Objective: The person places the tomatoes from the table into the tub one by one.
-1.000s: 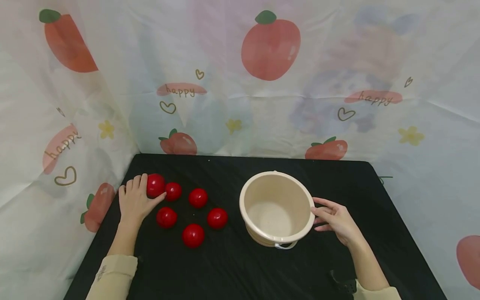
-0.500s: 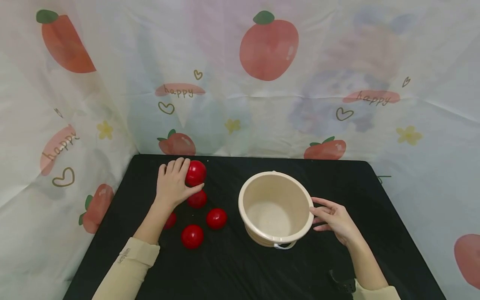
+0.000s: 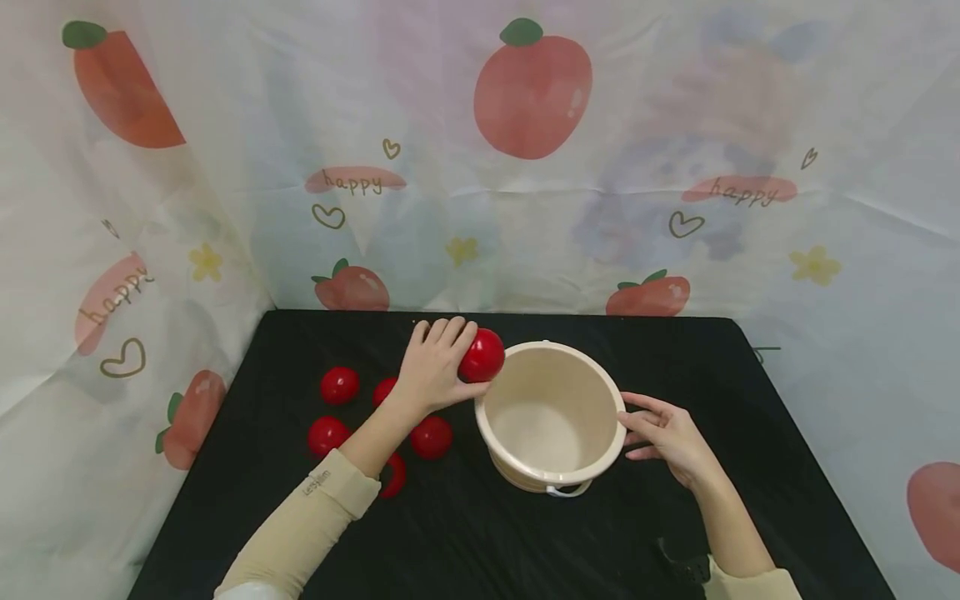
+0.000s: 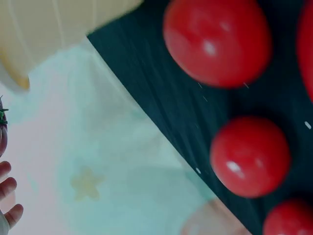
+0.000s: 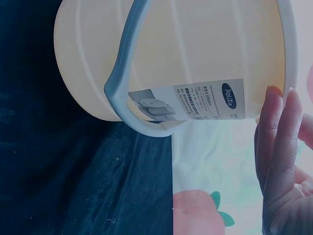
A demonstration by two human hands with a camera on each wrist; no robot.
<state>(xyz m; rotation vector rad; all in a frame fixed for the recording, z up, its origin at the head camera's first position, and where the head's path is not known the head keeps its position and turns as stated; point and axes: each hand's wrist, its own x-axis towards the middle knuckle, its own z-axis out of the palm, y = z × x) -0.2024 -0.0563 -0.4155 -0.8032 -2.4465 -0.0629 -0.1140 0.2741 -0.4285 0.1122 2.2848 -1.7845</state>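
Observation:
My left hand point(image 3: 438, 367) grips a red tomato point(image 3: 483, 356) at the left far side of the bucket's rim. Only a sliver of this tomato point(image 4: 3, 137), with a green stem, and some fingertips point(image 4: 9, 188) show in the left wrist view. The cream bucket point(image 3: 506, 467) stands upright, its mouth facing up and its inside bare. Against its right rim rest the fairly straight fingers of my right hand point(image 3: 672, 437). In the right wrist view, two fingertips point(image 5: 288, 105) touch the bucket's wall point(image 5: 210, 44) near the rim.
Several other tomatoes point(image 3: 340, 386) lie left of the bucket, some partly hidden by the left arm. A pale handle point(image 5: 122, 63) hangs down the bucket's side beside a printed label point(image 5: 205, 100). Black cloth point(image 3: 480, 542) covers the table; a patterned curtain point(image 3: 450, 125) hangs behind.
My left hand has carried the tomato from the far left of the group rightward to the bucket's rim. The right hand and bucket have stayed put.

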